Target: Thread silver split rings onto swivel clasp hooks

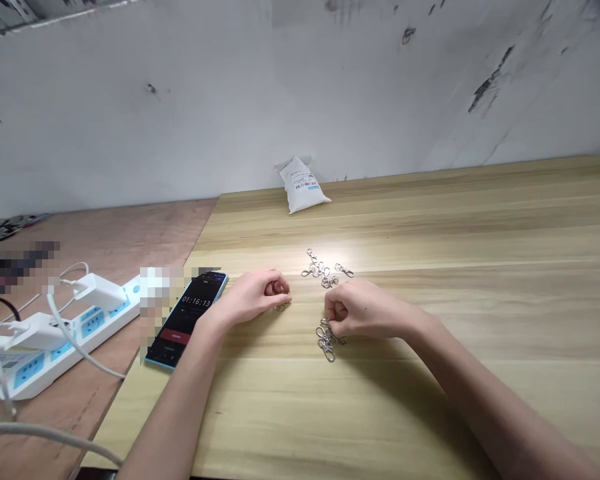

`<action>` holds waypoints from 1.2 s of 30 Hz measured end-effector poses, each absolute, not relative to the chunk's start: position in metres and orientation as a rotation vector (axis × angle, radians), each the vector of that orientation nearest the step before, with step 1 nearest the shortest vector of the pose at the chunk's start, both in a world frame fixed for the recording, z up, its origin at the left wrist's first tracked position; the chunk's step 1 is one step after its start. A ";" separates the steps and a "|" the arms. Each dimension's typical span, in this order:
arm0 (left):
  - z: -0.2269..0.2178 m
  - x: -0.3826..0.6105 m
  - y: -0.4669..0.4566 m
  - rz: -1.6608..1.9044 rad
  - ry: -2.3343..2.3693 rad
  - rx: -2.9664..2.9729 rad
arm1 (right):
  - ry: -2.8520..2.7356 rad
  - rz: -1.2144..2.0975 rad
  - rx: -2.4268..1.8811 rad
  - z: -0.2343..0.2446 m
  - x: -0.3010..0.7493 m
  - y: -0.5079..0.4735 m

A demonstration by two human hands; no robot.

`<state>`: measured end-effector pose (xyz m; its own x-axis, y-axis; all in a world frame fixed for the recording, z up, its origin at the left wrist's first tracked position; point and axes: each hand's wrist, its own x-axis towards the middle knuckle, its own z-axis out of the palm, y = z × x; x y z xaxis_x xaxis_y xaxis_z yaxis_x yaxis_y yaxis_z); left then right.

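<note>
My left hand [263, 292] is closed in a pinch just above the wood, and what its fingertips hold is too small to make out. A bit of metal ring [280, 307] shows beneath its thumb. My right hand [363, 310] is closed, with thumb and forefinger on a lobster clasp at the top of a small pile. Several silver lobster clasps [326, 349] with rings lie in that nearer pile, partly hidden by the fingers. Farther back, between the hands, is a looser group of clasps [320, 269]. A single clasp [345, 270] lies to its right.
A phone [187, 317] showing a timer lies left of my left forearm. Beyond it, a white power strip [87, 337] with chargers and cables rests on a brownish surface. At the wall stands a white labelled packet [304, 187] on the wooden tabletop [455, 253].
</note>
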<state>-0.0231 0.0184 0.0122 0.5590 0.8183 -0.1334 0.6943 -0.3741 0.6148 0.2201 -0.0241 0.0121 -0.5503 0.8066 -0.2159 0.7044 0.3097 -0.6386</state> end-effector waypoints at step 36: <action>-0.007 0.018 0.006 0.444 1.234 2.434 | -2.442 0.863 -1.422 0.009 0.213 -0.025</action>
